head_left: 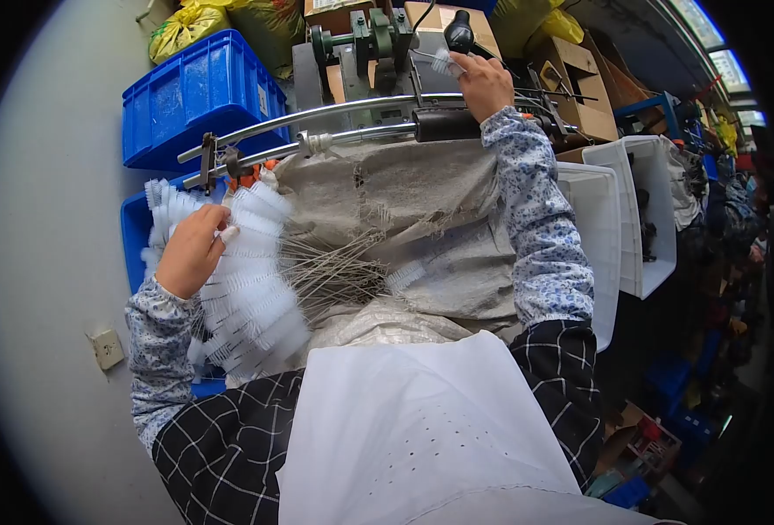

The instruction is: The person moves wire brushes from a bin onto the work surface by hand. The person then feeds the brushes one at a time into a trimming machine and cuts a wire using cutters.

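A large bundle of white bristle brushes (260, 271) lies at the left, its thin wire stems (339, 267) pointing right over grey sacking. My left hand (196, 249) rests on the upper left of this bundle, fingers curled; what it pinches, if anything, is too small to tell. My right hand (485, 83) is raised at the machine (378, 52), beyond the curved metal rails (352, 107). Between its thumb and fingers is a small white brush (444, 62). One more white brush (406, 276) lies on the sacking (404, 188) near the stem ends.
A blue crate (199, 96) stands at the upper left, with another blue bin (133, 219) under the brushes. White plastic bins (597, 236) are at the right. Cardboard boxes (575, 79) and yellow bags (185, 33) sit behind. A black lamp-like part (458, 31) is near my right hand.
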The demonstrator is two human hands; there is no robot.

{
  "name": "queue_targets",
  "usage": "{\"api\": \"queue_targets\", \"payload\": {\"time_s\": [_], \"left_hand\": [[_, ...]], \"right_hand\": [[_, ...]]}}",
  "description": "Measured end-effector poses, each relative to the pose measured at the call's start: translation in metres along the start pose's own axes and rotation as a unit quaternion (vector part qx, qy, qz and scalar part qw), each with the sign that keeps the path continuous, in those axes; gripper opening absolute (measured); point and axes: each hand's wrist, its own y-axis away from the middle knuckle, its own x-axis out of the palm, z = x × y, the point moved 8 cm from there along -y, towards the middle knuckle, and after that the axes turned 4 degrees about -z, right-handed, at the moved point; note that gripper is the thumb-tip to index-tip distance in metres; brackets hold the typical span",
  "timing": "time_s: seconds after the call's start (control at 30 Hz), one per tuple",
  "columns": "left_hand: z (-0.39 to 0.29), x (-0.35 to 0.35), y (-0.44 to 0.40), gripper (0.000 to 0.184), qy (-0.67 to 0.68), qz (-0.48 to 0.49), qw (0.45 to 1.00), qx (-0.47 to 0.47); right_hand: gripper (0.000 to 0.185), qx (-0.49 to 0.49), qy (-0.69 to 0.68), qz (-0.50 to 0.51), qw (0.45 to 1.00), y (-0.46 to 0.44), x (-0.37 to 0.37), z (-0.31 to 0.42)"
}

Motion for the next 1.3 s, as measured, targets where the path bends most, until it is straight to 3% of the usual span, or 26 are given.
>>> {"api": "queue_targets", "payload": {"time_s": [0.03, 0.13, 0.23, 0.6, 0.9, 0.93, 1.07, 1.2, 1.3], "left_hand": [[0.002, 0.006, 0.002, 0.023, 0.007, 0.026, 1.0, 0.015], [-0.002, -0.004, 0.003, 0.014, 0.078, -0.012, 0.994, -0.078], [-0.002, -0.007, 0.001, 0.01, 0.077, -0.02, 0.993, -0.081], [-0.014, -0.073, 0.016, 0.011, 0.157, -0.274, 0.949, 0.008], [-0.017, -0.126, 0.048, 0.022, 0.148, -0.388, 0.909, 0.049], [-0.019, -0.124, 0.046, 0.022, 0.153, -0.381, 0.91, 0.055], [-0.033, -0.106, 0.033, 0.019, 0.158, -0.341, 0.924, 0.073], [-0.037, -0.097, 0.024, 0.017, 0.226, -0.307, 0.922, 0.067], [-0.03, -0.094, 0.025, 0.017, 0.242, -0.296, 0.922, 0.056]], "right_hand": [[0.027, 0.007, 0.018, 0.023, 1.0, -0.005, 0.008, -0.001], [0.027, 0.019, 0.051, 0.078, 0.995, -0.011, 0.025, 0.001], [0.028, 0.007, 0.043, 0.098, 0.994, -0.017, 0.033, 0.007], [0.029, -0.003, -0.031, 0.115, 0.993, -0.018, 0.05, 0.004], [0.031, -0.057, 0.0, 0.088, 0.995, -0.024, 0.045, 0.012], [0.032, -0.068, -0.004, 0.07, 0.995, -0.025, 0.044, 0.014], [0.034, -0.054, -0.017, 0.16, 0.985, -0.029, 0.068, 0.007], [0.036, -0.046, -0.044, 0.078, 0.995, -0.021, 0.061, -0.002], [0.032, -0.081, -0.035, 0.151, 0.985, -0.017, 0.061, 0.004]]}}
